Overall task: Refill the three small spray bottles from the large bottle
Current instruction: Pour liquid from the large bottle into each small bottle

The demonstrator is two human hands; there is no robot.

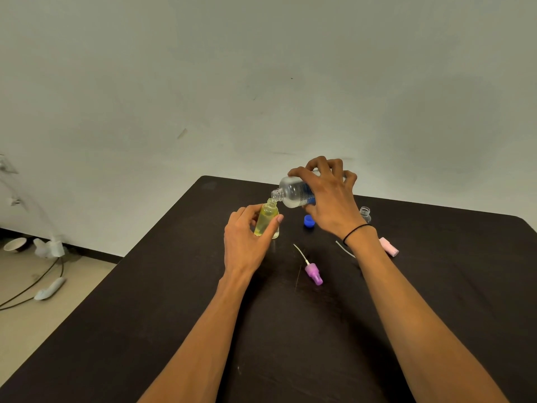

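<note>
Left hand (pixel 247 239): curled round the yellow spray bottle (pixel 266 219), thumb across its front and fingers behind, holding it upright just above or on the dark table (pixel 174 301); which of the two cannot be told.
Yellow spray bottle: open-necked, pump off, well filled with pale liquid; it looks a light, thin-walled plastic thing that would tip or dent easily, so a hold low round the body, as now, suits it best.
Large bottle (pixel 293 193): clear with a blue label, tipped almost level, its open mouth touching or just over the small bottle's neck; smooth and likely slippery if wet, and its weight shifts as the liquid runs forward.
Right hand (pixel 328 196): wraps the large bottle from above round its middle, fingers spread over the far side; a grip at the label keeps the tilt steady.
Purple pump head (pixel 313 273): lies on the table near the middle, dip tube pointing away; slender tube, best lifted by the cap.
Blue cap (pixel 308 221): on the table under the right hand.
Clear small bottle (pixel 365 214): upright and uncapped behind the right wrist, seemingly empty and very light.
Pink pump head (pixel 388 247): lies beside the right wrist, its tube partly hidden by the arm.
Third small bottle: not to be seen.
</note>
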